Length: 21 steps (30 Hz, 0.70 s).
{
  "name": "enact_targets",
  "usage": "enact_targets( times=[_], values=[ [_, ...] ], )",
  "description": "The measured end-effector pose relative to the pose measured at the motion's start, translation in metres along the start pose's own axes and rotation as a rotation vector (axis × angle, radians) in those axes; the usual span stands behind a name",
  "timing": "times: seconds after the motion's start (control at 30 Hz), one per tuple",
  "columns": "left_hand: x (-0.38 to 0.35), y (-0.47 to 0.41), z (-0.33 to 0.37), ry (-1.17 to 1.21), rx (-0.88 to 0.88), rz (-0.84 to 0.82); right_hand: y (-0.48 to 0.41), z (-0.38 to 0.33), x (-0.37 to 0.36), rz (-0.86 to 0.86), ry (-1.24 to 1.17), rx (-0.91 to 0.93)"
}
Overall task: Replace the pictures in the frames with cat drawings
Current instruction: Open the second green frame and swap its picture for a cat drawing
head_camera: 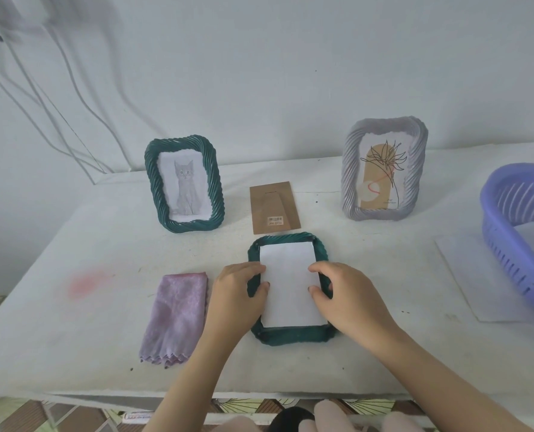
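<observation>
A dark green twisted-rim frame (290, 335) lies face down on the table in front of me, with a white sheet (287, 282) lying blank side up in its back opening. My left hand (237, 294) grips the frame's left edge, thumb on the sheet. My right hand (346, 297) presses the sheet's right edge with its fingertips. Behind it lies the brown cardboard backing (273, 207). A second green frame (184, 183) stands at the back left with a grey cat drawing. A grey frame (384, 168) stands at the back right with a plant picture.
A folded lilac cloth (175, 316) lies left of my hands. A purple plastic basket (521, 238) with papers stands at the right edge, on a white sheet (477, 275). Cables hang down the wall at the back left. The table's front edge is near my forearms.
</observation>
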<state>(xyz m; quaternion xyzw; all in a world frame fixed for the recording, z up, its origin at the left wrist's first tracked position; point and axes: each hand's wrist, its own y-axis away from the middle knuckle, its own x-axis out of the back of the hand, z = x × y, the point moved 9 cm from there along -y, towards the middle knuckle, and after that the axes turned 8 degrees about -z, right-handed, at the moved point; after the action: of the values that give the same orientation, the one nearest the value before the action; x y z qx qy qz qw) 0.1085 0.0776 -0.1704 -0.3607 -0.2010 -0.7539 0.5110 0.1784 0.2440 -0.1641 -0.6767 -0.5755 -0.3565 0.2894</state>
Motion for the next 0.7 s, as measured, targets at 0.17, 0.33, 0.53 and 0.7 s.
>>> enact_targets(
  times=[0.17,0.33,0.53,0.7],
  values=[
    [0.007,-0.006,-0.001,0.066,-0.012,0.036,-0.005,-0.001,0.009,0.044,-0.069,0.005],
    [0.023,-0.038,0.007,0.100,-0.015,0.061,-0.042,-0.006,0.019,0.050,-0.103,0.034],
    [0.012,-0.088,0.002,0.083,0.097,-0.034,-0.099,-0.003,0.014,-0.061,-0.151,-0.078],
    [-0.001,-0.108,-0.007,0.027,0.152,-0.124,-0.119,0.001,0.004,-0.117,-0.211,-0.169]
  ],
)
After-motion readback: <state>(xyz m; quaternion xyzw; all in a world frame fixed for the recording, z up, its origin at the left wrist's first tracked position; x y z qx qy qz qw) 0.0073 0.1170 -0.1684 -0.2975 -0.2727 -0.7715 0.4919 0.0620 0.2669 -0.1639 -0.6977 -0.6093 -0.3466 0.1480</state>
